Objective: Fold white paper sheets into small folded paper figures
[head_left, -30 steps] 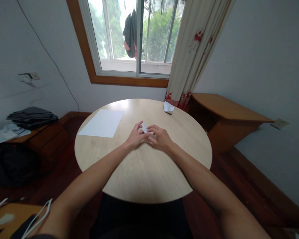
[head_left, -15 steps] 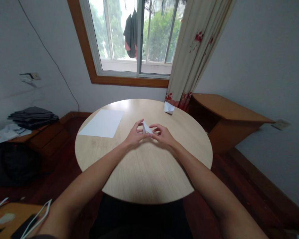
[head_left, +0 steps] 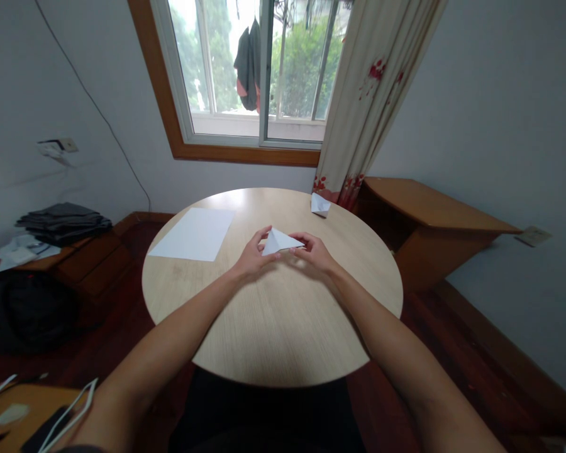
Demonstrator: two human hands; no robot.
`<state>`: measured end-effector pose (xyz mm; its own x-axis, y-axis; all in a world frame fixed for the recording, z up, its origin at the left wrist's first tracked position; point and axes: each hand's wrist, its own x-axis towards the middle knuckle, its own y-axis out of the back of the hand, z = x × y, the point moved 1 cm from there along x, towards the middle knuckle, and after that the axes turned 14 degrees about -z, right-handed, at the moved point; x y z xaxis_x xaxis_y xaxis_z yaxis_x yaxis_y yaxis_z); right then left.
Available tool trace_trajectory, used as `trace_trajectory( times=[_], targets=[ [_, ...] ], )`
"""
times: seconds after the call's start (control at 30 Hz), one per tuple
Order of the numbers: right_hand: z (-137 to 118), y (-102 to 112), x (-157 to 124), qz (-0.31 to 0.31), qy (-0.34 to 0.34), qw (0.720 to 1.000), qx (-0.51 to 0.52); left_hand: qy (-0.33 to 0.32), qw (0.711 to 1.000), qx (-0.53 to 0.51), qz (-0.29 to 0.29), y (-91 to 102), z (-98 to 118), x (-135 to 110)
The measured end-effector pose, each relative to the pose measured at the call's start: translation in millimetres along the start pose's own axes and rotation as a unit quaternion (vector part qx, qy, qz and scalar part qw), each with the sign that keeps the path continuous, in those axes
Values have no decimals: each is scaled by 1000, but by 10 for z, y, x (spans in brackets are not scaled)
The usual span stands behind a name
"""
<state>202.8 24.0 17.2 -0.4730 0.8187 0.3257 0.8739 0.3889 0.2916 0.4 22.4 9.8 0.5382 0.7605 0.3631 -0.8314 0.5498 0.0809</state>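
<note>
A small white folded paper (head_left: pixel 281 240), triangular in outline, is held between my two hands over the middle of the round table (head_left: pixel 278 327). My left hand (head_left: pixel 255 253) is closed on its left end, thumb in front and fingers behind. At the paper's right corner my right hand (head_left: pixel 314 250) pinches it between thumb and fingers. Part of each end is covered by fingers. Toward the table's far right edge stands another folded white paper piece (head_left: pixel 320 205). Flat on the left side of the table lies a white sheet of paper (head_left: pixel 193 234).
A wooden desk (head_left: pixel 434 207) stands right of the table, beside a flowered curtain (head_left: pixel 368 94). Folded dark clothes (head_left: pixel 63 223) lie on a low cabinet at left. Near me at lower left, a white cable (head_left: pixel 70 418) rests on an orange-brown surface.
My right hand has shifted slightly right, away from my left. The folded paper between them now shows a wider, flatter triangle.
</note>
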Motion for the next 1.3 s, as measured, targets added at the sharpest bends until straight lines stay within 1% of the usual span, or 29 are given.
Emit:
trace_trajectory(
  times=[0.07,0.2,0.37,0.47,0.6,0.67,0.8,0.9,0.97,1.0,1.13,1.2,1.3],
  targets=[
    [-1,-4,5,9,-1,1000,6,-5,1000,1,2,6,-11,3],
    [-2,-3,13,28,-23,999,24,-14,1000,2,3,12,-33,16],
    [16,6,24,47,-37,998,12,-29,999,-3,21,4,-42,29],
    [32,8,33,50,-32,998,7,-20,999,-11,22,2,-33,32],
    [30,4,27,36,-19,999,-8,-8,999,8,31,11,4,37],
    [26,-4,15,33,-18,999,-24,-3,999,30,32,13,29,36],
    [17,-36,-7,47,-24,995,-82,20,994,100,32,-12,64,6],
    [-14,-90,-11,52,-23,991,-120,44,992,120,8,-62,46,-19],
    [-44,-146,-9,46,-17,991,-125,51,992,117,-11,-92,7,-19],
    [-58,-179,-6,36,-11,992,-121,49,992,118,-12,-101,-18,-11],
    [-80,-309,9,-13,2,996,-84,32,992,119,11,-82,-125,40],
    [-75,-353,21,-30,-7,999,-40,22,992,123,24,-58,-152,58],
    [-62,-384,41,-42,-35,997,59,-11,987,157,34,-36,-130,57]
  ],
)
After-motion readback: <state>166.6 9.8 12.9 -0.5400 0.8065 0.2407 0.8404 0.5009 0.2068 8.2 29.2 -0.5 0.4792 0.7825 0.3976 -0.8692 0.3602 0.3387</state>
